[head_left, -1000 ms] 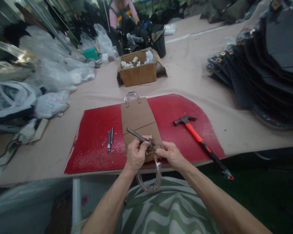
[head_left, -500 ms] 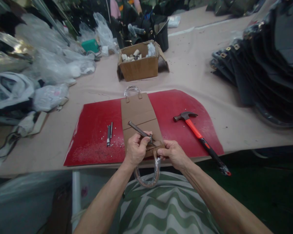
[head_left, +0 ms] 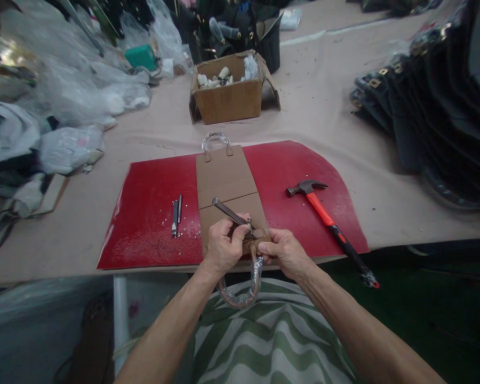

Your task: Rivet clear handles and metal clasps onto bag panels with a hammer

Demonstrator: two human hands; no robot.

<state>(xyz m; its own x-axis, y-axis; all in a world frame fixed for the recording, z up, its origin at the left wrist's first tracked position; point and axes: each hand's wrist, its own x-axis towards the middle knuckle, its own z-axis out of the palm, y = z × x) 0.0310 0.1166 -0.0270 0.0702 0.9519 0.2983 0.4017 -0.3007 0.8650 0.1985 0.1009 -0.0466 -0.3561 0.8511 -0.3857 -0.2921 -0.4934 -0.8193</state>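
A tan bag panel [head_left: 226,173] lies lengthwise on a red mat [head_left: 296,165]. One plastic-wrapped handle [head_left: 216,136] is at its far end, and another wrapped handle [head_left: 244,301] hangs over the table's front edge. My left hand [head_left: 226,242] is closed around a dark metal punch [head_left: 229,209], held slanting with its lower end close to the panel's near edge. My right hand [head_left: 282,248] pinches that near edge beside the handle's base, thumb on top. The punch's tip is partly hidden by the fingers.
A claw hammer [head_left: 328,221] lies on the mat at the right, its grip jutting past the table edge. Two small metal tools [head_left: 176,216] lie at the left among tiny scraps. Behind stand a cardboard box [head_left: 228,104] and, at right, a stack of dark bag pieces [head_left: 420,117].
The view has tipped slightly downward, so the table's far things sit higher. Both hands keep their grips on the punch and the panel, with hardly any movement.
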